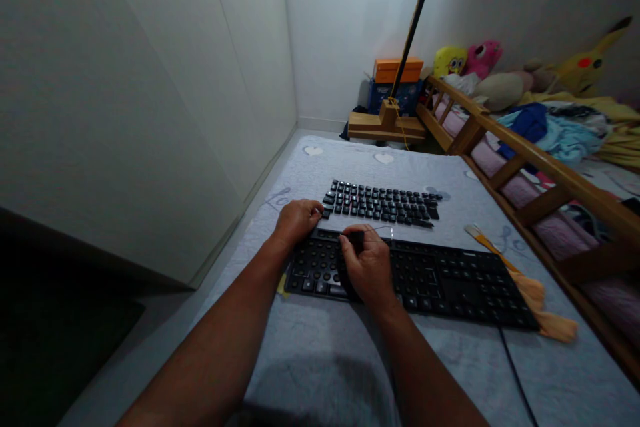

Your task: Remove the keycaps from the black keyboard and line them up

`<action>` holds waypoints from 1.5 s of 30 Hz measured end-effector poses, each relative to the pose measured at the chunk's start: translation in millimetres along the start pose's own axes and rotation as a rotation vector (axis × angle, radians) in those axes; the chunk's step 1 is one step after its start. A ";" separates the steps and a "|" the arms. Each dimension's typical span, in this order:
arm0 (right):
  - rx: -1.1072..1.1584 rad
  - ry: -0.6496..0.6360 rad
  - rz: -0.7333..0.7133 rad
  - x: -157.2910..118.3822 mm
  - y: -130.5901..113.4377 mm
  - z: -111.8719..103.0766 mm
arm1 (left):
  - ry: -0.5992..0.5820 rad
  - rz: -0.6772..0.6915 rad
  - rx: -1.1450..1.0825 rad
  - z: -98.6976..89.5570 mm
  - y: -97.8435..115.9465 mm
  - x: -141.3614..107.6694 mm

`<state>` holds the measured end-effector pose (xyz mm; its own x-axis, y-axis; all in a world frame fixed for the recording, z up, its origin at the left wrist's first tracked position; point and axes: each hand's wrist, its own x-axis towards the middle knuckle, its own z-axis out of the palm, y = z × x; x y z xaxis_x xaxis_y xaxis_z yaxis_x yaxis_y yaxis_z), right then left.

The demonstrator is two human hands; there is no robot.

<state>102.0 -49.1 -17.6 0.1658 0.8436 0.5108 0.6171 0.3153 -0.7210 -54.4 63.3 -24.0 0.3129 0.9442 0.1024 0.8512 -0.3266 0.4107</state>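
A black keyboard (465, 280) lies across the cloth-covered surface, many of its key sockets bare on the left and middle. Loose black keycaps (380, 200) stand in rows just beyond it. At the left end of those rows, my left hand (299, 220) has its fingers pinched together at a keycap (326, 215). Over the keyboard's left half, my right hand (367, 263) is wrapped round a keycap puller (356, 237) with a black handle. Its thin wire ends stick out to the right, above the keyboard's back edge. My right hand hides some sockets beneath it.
A brush (480, 235) and an orange cloth (555, 323) lie by the keyboard's right end, partly under it. A cable (515, 363) runs towards me. A wooden bed rail (550, 173) borders the right, a white cabinet (150, 80) the left. A lamp stand (387, 117) is behind.
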 end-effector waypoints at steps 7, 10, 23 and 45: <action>0.026 -0.017 0.043 -0.3 0.5 0.5 | 0.002 -0.009 0.009 1.2 -0.2 0.9; 0.025 -0.018 0.033 -0.3 0.2 0.7 | -0.001 -0.016 0.037 0.2 2.0 1.2; 0.060 -0.028 0.041 1.1 -3.4 0.0 | 0.019 -0.010 -0.003 1.6 -0.5 -1.1; 0.128 -0.582 0.150 -14.8 -33.8 -16.1 | 0.159 0.002 -0.212 -15.3 -4.6 -59.3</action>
<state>91.2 -79.2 6.7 -0.2256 0.9704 0.0863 0.5163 0.1942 -0.8341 -83.2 9.4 -18.1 0.2304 0.9436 0.2377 0.7384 -0.3287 0.5889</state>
